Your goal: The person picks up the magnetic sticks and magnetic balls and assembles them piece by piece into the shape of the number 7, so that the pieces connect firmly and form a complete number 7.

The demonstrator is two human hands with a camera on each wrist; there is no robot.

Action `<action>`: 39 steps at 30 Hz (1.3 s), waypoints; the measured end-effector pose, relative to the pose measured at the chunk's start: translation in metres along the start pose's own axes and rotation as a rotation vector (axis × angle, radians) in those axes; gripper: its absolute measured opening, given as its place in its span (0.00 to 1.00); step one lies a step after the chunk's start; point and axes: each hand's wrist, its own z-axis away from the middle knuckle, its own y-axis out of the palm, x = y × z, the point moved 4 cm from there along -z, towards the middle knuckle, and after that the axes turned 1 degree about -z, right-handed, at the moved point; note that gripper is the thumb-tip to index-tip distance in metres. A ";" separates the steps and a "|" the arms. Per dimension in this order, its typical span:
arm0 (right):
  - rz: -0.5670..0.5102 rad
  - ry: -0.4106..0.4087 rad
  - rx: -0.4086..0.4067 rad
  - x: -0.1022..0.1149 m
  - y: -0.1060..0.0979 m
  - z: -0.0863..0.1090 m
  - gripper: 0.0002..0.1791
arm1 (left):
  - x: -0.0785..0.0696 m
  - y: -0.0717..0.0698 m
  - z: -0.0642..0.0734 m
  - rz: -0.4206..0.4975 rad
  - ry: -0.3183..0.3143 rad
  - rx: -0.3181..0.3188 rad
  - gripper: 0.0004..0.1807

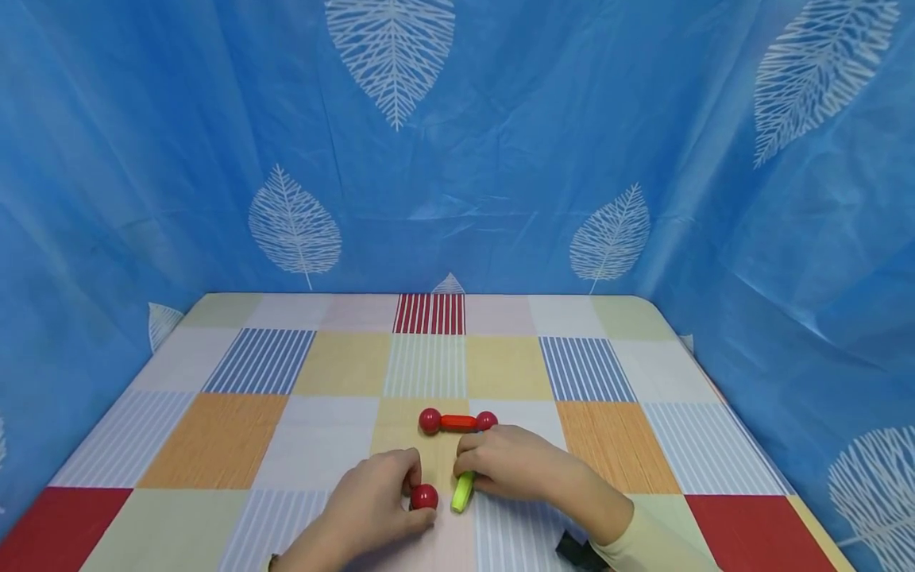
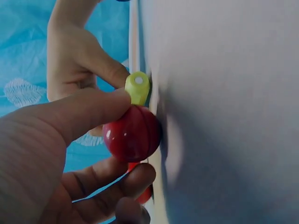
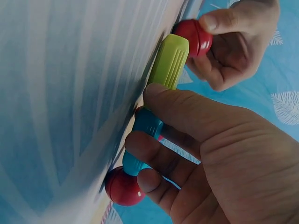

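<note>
My left hand (image 1: 382, 500) pinches a glossy red ball (image 2: 133, 133) between thumb and fingers, low over the tablecloth. My right hand (image 1: 503, 461) grips a ribbed yellow-green rod (image 3: 169, 63) with thumb and fingertips. The rod's free end (image 1: 458, 504) points toward me, just right of the ball. Under the right fingers lies a blue rod (image 3: 148, 123), mostly hidden from the head view, with its far end at a red ball (image 3: 124, 186). Beyond the hands, an orange-red rod (image 1: 458, 423) spans that ball and another red ball (image 1: 430, 421) to its left.
A patchwork tablecloth (image 1: 329, 437) of coloured and striped squares covers the table. Blue curtains (image 1: 500, 159) with white leaf prints surround its back and sides. A black device (image 1: 581, 552) sits by the right wrist.
</note>
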 end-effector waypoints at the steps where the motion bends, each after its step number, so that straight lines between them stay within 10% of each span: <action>1: -0.006 0.002 0.002 0.000 -0.001 0.000 0.11 | -0.001 0.000 0.000 -0.001 0.001 0.017 0.20; 14: -0.035 -0.016 -0.028 -0.002 -0.004 0.000 0.12 | -0.021 0.008 0.008 -0.024 0.009 0.140 0.20; 39: -0.049 -0.029 -0.015 -0.003 -0.003 0.003 0.11 | -0.039 0.023 0.001 -0.075 -0.029 0.085 0.20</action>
